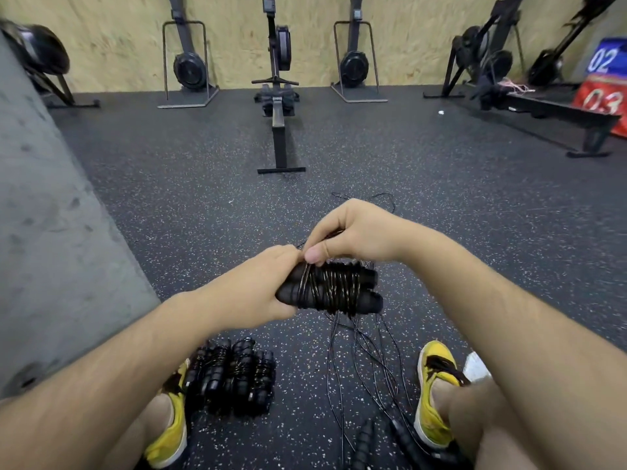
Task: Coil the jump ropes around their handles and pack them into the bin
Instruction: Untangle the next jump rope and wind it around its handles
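Open floor (pixel 203 205) stretches ahead of the left grip (pixel 258 290) and right grip (pixel 356 232) up to the rowing machine (pixel 280 137); a concrete wall (pixel 51 215) shuts off the left side; the handle bundle (pixel 336 288) fills the gap between the grips; below, coiled ropes (pixel 234 378) lie piled against the left shoe (pixel 169 439); loose cords (pixel 366 361) hang from the bundle and sprawl toward the right shoe (pixel 431 408), down to unwound handles (pixel 366 442).

Coiled ropes (pixel 234 378) left of loose cords (pixel 366 364)
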Demonstrator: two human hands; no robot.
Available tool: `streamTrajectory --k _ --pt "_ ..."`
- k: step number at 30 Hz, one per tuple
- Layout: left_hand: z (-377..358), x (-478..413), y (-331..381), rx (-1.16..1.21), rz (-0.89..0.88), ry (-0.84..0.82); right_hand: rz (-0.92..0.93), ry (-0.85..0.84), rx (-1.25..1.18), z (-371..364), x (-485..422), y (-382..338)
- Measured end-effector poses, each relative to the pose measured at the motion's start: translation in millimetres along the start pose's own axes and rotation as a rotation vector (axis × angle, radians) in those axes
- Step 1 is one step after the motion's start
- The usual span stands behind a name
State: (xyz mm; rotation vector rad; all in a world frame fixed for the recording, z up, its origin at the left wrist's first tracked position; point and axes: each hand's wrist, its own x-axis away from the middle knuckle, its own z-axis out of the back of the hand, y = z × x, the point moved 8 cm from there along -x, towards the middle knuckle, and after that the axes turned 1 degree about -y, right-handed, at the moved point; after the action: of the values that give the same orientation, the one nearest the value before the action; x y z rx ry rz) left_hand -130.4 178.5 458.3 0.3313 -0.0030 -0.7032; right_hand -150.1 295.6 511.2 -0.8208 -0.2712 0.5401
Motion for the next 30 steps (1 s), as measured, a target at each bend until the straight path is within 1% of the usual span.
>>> streamTrajectory --k 3,5,8,11,13,17,20,21,22,23,26,28,30 --pt "5.5 7.4 3.5 0.166 0.041 -0.035 -0.021 -0.031 -0.179 -1.7 -1.3 5.1" --pt "7.2 8.8 4.2 0.241 0.045 -0.054 -0.027 -0.044 -0.254 -2.9 -1.8 7.8" --pt "9.2 7.7 3.8 0.302 0.032 -0.061 -0.024 -0.034 -0.298 -1.6 -2.0 8.8" --pt "10.4 8.8 6.3 0.331 0.025 -0.048 0.002 -0.035 -0.291 -2.4 -2.8 7.3" --pt "10.3 9.2 10.7 0.398 0.015 -0.032 0.005 -0.043 -0.311 -1.3 -2.1 6.5" --pt "15.5 9.9 15.8 0.735 0.041 0.024 -0.019 0.03 -0.496 7.1 -1.2 18.2" --pt "22.2 5.5 13.6 1.094 0.066 0.165 0.019 0.098 -0.791 -2.1 -6.3 21.5" --pt "24.1 4.4 12.4 1.209 0.083 0.231 0.022 0.149 -0.845 -6.1 -9.7 23.2" --pt "25.1 3.5 10.3 1.299 0.111 0.295 0.015 0.213 -0.843 -9.9 -12.7 26.2" --pt "25.9 2.9 8.9 1.364 0.148 0.35 0.002 0.278 -0.788 -13.8 -14.6 27.8" --pt "26.1 4.8 -0.9 1.459 0.299 0.471 -0.036 0.393 -0.535 -24.9 -9.8 23.5" --pt "28.5 5.4 -5.0 1.494 0.34 0.513 -0.036 0.466 -0.295 -26.1 -0.8 14.4" --pt "31.6 6.9 -3.7 1.505 0.333 0.522 0.023 0.57 -0.037 -25.1 9.5 0.0"
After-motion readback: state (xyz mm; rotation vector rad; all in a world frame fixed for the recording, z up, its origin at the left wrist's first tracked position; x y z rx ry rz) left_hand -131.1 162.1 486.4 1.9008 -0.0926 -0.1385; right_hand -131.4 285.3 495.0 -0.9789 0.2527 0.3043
